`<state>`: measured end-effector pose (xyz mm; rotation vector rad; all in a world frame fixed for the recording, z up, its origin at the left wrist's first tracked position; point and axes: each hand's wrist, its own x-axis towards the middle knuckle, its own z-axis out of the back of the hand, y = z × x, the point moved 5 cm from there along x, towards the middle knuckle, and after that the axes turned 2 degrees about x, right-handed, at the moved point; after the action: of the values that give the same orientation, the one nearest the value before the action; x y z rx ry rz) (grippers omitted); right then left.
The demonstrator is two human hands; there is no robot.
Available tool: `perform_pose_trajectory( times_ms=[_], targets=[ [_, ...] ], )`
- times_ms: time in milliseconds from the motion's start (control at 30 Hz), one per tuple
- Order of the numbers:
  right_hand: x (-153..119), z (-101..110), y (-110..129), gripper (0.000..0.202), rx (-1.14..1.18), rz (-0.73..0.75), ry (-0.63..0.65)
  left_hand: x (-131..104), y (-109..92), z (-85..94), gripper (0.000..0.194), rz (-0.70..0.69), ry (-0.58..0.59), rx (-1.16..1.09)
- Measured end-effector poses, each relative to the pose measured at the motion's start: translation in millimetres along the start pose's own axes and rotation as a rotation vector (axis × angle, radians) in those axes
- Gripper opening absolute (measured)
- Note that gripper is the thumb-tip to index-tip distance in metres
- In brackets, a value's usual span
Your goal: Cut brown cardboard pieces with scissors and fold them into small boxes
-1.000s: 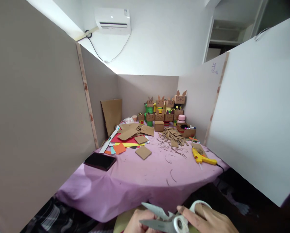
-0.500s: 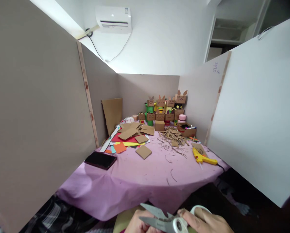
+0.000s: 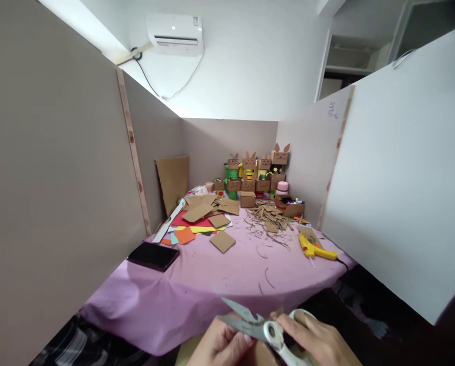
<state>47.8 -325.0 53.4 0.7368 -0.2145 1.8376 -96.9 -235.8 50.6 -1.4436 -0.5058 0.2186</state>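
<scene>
Scissors (image 3: 263, 329) gaping close to a pinched card (image 3: 261, 353)

From where I'm standing, the right hand (image 3: 319, 341) is curling around the one pair of scissors, its two blades (image 3: 247, 327) parting and pointing toward the left hand (image 3: 224, 344). That grip is probably keeping them wide. The left hand is pinching what looks like one brown card, low between both hands — likely to hold it steady; whether the blades are touching it, I can't tell.

Beyond the left hand, off to its left, one phone (image 3: 153, 255) is lying flat, seemingly out of the way. Beyond the right hand, one glue gun (image 3: 316, 249) is resting, perhaps for easy reach. Straight ahead of the hands, two squares (image 3: 222, 242) are lying, one on the paper pile (image 3: 200, 213). Farthest off, four eared heads (image 3: 249, 161) are forming the top row — I'm not counting those half hidden beneath.
</scene>
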Motion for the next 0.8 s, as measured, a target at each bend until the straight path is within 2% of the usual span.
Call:
perform_pose_trajectory(
  times_ms=[133,233,267,300,367,433,533,667,800],
  targets=[
    [17,-9,-18,0.035,0.337,-0.216,-0.018,27,12,14.2,0.031,0.103,-0.052,-0.132],
    [25,-35,-41,0.032,0.724,-0.448,-0.059,48,28,27.1,0.035,0.124,-0.153,-0.146],
    [23,-47,-52,0.031,0.828,-0.551,-0.113,52,33,30.8,0.035,0.118,-0.191,-0.154],
    [21,-57,-61,0.031,0.845,-0.615,-0.160,55,38,33.8,0.035,0.112,-0.226,-0.162],
    [14,-77,-74,0.046,0.871,-0.731,-0.207,57,45,37.1,0.033,0.106,-0.278,-0.186],
    [9,-85,-77,0.058,0.912,-0.796,-0.266,56,49,36.4,0.032,0.109,-0.297,-0.215],
    [12,-70,-63,0.060,1.083,-0.751,-0.384,51,50,29.5,0.032,0.120,-0.282,-0.272],
    [21,-45,-41,0.053,1.239,-0.688,-0.385,46,43,13.9,0.029,0.139,-0.164,-0.462],
    [18,-42,-39,0.052,1.287,-0.675,-0.387,41,33,5.8,0.031,0.152,-0.108,-0.555]
  ],
)
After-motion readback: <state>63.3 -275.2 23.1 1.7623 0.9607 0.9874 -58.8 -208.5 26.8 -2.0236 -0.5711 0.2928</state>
